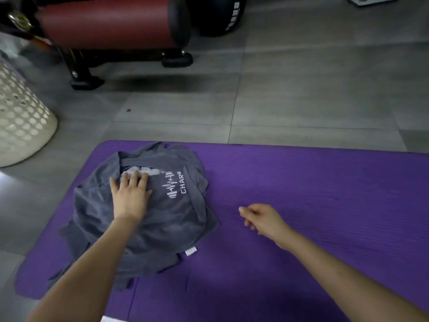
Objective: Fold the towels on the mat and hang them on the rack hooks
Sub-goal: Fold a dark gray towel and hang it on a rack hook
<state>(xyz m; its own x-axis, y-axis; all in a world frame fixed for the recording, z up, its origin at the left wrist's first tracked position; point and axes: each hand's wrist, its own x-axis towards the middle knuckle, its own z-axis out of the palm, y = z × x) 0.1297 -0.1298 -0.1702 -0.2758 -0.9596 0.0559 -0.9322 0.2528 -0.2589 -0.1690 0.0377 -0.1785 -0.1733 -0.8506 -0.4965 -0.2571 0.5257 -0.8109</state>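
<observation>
While the towels [162,217] lie heaped and unfolded, the task is judged barely started.
Left hand [131,196] is laid flat on the grey pile, fingers straight; right hand [262,218] is held loosely curled, empty, over the bare purple mat [325,182]. All folding and hanging is left. No rack is seen; a white basket [21,119] is seen beyond.
</observation>
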